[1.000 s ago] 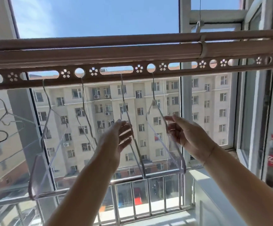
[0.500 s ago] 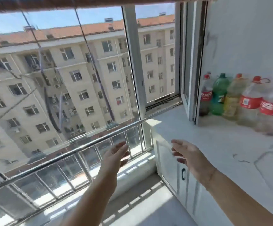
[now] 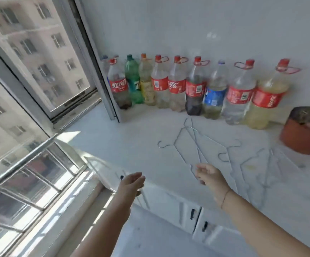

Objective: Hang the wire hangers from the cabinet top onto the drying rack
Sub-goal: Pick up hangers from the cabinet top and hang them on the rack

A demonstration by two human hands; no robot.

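**Wire hangers lie on the worktop, both hands free**

At the far left a window [image 3: 39, 52] looks out on an apartment block, with a metal railing [image 3: 20, 160] slanting below it. The left hand [image 3: 132, 184] hovers over the front corner of the white worktop [image 3: 132, 138], its grip loose, fingers relaxed and holding nothing. Against the back wall stands a row of plastic bottles [image 3: 178, 86], upright and side by side. In front of them the wire hangers [image 3: 193, 143] lie flat on the worktop in an overlapping scatter, hooks pointing various ways. The right hand [image 3: 209, 175] is at the near end of one hanger, its grip half-curled and slack. The blur may hide whether a fingertip touches the wire. At the far right a terracotta pot [image 3: 302, 134] sits on the worktop, just beside the last bottle.
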